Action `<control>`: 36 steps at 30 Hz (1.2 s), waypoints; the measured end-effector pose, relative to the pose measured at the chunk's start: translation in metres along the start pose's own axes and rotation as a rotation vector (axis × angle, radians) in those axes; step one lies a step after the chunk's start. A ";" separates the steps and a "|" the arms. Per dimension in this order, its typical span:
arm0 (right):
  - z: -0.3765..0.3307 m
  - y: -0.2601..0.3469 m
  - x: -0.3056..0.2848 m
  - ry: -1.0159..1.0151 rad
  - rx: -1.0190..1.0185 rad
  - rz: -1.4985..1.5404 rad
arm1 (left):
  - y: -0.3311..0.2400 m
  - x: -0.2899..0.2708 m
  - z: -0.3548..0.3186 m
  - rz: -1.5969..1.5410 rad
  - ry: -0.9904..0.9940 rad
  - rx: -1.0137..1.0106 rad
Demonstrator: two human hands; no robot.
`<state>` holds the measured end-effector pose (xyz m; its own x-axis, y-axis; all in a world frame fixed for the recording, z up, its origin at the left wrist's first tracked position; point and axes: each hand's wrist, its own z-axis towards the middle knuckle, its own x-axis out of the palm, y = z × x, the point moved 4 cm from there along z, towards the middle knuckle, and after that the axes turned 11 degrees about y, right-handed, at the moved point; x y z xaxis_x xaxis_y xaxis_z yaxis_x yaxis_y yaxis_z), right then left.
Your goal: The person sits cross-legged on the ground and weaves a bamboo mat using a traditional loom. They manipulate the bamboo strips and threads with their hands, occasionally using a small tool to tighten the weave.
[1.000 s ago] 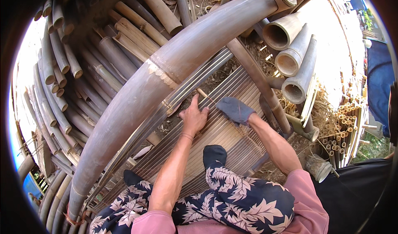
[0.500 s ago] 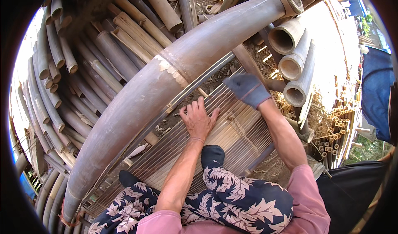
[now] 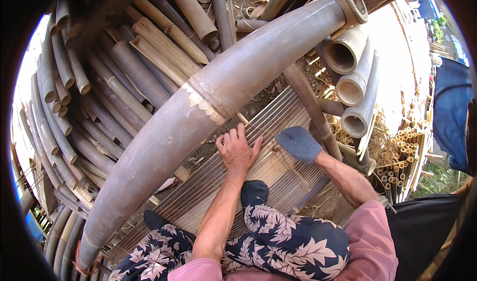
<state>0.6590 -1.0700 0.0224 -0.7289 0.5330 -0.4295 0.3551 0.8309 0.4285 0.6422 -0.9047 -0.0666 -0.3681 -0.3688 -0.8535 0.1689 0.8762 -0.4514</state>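
A panel of thin bamboo strips (image 3: 271, 169) lies below me, with a cord binding across it. My bare left hand (image 3: 237, 149) rests on its far part, fingers spread and bent, fingertips by the edge near a big bamboo pole. My right hand (image 3: 299, 144), in a grey-blue cloth covering, hovers right of it over the panel. A thin cord (image 3: 261, 129) seems to run from near my left fingertips to the covered hand. The cloth hides the separate fingers, but the hand looks closed at its tip. My dark-socked foot (image 3: 254, 191) rests on the panel.
The thick bamboo pole (image 3: 169, 117) crosses from lower left to upper right, just beyond the panel. Cut bamboo poles (image 3: 114, 87) are stacked at left. Several wide tubes (image 3: 350, 89) and a bundle of thin canes (image 3: 397, 166) lie at right. Blue cloth (image 3: 451, 112) hangs farther right.
My right hand has come down and toward the left hand from the panel's far right end. The left hand stays nearly in place. The view has shifted slightly.
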 end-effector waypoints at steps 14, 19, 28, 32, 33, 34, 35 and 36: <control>-0.020 -0.116 0.068 -0.271 -0.062 0.456 | 0.013 -0.028 -0.030 -0.155 0.022 0.124; -0.112 -0.227 0.132 -0.492 0.215 1.309 | 0.071 -0.071 -0.126 0.002 0.239 0.404; -0.254 -0.264 0.274 -0.350 0.853 0.619 | 0.205 -0.100 -0.229 0.334 0.297 0.634; -0.216 -0.162 0.264 -0.277 0.664 0.275 | 0.209 -0.090 -0.235 0.328 0.220 0.678; -0.197 -0.129 0.253 -0.278 0.562 0.213 | 0.208 -0.088 -0.236 0.341 0.220 0.679; -0.178 -0.093 0.241 -0.290 0.447 0.173 | 0.208 -0.086 -0.236 0.377 0.254 0.680; -0.157 -0.054 0.227 -0.299 0.314 0.139 | 0.209 -0.085 -0.235 0.412 0.285 0.680; -0.134 -0.014 0.211 -0.310 0.142 0.122 | 0.210 -0.086 -0.234 0.443 0.283 0.687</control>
<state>0.4214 -0.9905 0.0325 -0.4715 0.6346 -0.6123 0.5220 0.7605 0.3863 0.4953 -0.6166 -0.0272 -0.3363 0.1333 -0.9323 0.8320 0.5059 -0.2278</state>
